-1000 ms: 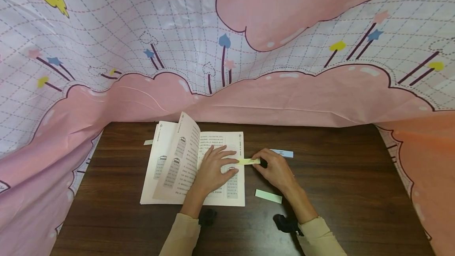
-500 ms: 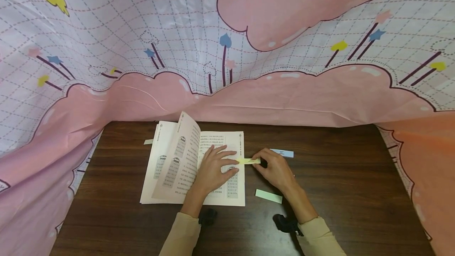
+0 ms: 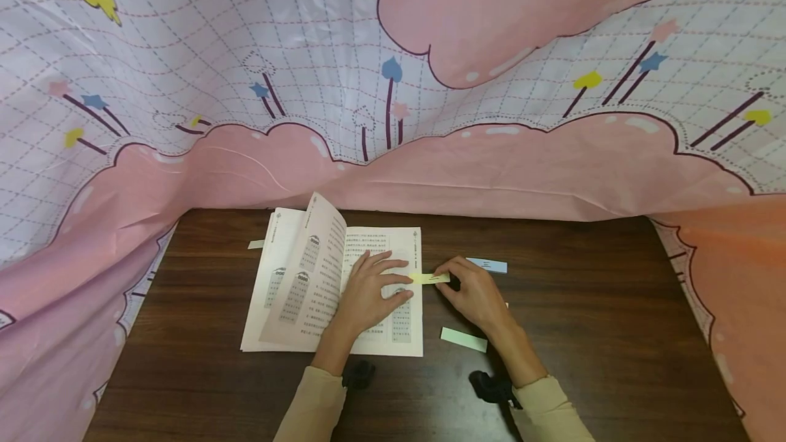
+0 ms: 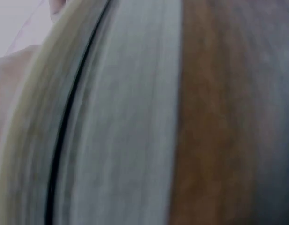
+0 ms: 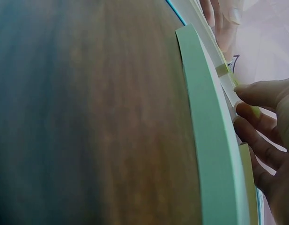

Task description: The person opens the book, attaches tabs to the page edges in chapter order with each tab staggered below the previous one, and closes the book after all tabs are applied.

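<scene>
An open book (image 3: 405, 241) lies on the table, with one page (image 3: 310, 278) standing half-turned and leaning left. My left hand (image 3: 368, 295) rests on its right page with fingers spread. Its index fingertip touches the inner end of a yellow sticky page marker (image 3: 433, 278) that sticks out past the page's right edge. My right hand (image 3: 475, 295) pinches the marker's outer end between thumb and fingers. In the right wrist view those fingers (image 5: 259, 93) are close to the page edge. The left wrist view is blurred and does not show the fingertips' contact.
A green sticky marker pad (image 3: 464, 339) lies near my right forearm, and a blue one (image 3: 488, 264) lies beyond my right hand. A pale tab (image 3: 255, 245) sticks out from the book's left side. A patterned cloth (image 3: 467, 183) hangs behind the dark wooden table (image 3: 614, 292).
The half-turned page has sagged very slightly to the left. Both hands and the yellow page marker stay practically where they were.
</scene>
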### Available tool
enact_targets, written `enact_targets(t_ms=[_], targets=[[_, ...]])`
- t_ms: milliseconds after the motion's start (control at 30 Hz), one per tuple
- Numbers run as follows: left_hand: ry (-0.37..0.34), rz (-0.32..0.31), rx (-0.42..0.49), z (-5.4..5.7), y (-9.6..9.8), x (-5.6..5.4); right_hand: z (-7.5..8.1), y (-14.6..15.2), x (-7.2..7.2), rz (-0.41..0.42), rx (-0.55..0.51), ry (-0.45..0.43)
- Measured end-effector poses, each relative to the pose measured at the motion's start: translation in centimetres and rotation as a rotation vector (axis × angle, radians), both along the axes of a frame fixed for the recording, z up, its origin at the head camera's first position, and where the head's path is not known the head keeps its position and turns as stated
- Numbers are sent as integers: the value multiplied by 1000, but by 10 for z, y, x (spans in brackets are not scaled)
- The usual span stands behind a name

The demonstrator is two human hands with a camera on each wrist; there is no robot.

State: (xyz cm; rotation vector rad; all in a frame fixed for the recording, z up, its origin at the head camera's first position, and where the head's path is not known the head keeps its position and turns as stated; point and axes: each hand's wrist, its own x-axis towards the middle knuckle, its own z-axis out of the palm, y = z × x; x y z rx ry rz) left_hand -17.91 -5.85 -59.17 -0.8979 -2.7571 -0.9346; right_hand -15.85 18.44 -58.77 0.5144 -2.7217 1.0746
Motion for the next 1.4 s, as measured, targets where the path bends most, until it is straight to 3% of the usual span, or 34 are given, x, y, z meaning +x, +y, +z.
enact_targets(t_ms=[333,700,967,1400], targets=[[7,9,-57,1,0,1,1,-14,-2,-59,32,-40],[14,-5,11,-3,-4,1,6,-33,-16,-142,100,-158],[20,-24,57,-4,-5,-1,4,-28,-22,-130,63,-215],[14,-33,76,0,-5,-2,2,-29,-19,-127,68,-223]])
